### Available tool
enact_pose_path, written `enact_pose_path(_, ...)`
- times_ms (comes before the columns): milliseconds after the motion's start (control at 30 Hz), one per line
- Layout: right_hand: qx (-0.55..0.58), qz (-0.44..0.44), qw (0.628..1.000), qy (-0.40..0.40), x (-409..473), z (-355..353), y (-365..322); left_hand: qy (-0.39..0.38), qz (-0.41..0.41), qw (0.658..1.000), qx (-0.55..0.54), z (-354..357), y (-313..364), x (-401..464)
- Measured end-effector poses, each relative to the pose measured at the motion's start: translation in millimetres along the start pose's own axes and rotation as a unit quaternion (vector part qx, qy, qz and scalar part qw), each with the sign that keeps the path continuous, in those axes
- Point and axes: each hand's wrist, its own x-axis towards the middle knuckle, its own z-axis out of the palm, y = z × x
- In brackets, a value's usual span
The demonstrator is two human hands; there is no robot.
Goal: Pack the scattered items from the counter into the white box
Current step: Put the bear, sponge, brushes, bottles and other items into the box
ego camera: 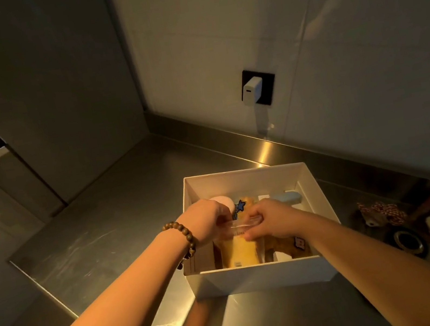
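White box [261,274] under both hands

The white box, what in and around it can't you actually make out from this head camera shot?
Head view:
- Middle of the white box: covered by the left hand and right hand.
- Clear item both hands pinch: transparent, too blurred to identify.
- Pink round object: mostly behind the left hand.
- Clutter at right: dark, cut off by the frame edge.
- Box floor: hidden under contents.
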Motion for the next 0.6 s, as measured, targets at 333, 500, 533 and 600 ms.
enact_pose_path(333,-0.053,-0.001,0.995,0.084,9.7,14.7,-7.9,0.002,-0.055,0.998,0.017,1.5,-4.0,12.7)
enact_pose_path(500,-0.046,0.019,0.994,0.099,10.3,19.0,-10.9,0.002,-0.052,0.999,0.005,-2.7,-8.5,12.0)
enact_pose_path(533,-0.042,0.024,0.994,0.097,9.3,18.5,-11.1,0.007,-0.045,0.999,0.005,-2.0,-8.5,10.3)
enact_pose_path(600,-0.023,0.027,0.995,0.090,4.2,14.7,-12.4,0.022,-0.032,0.999,-0.014,-2.5,-9.3,5.8)
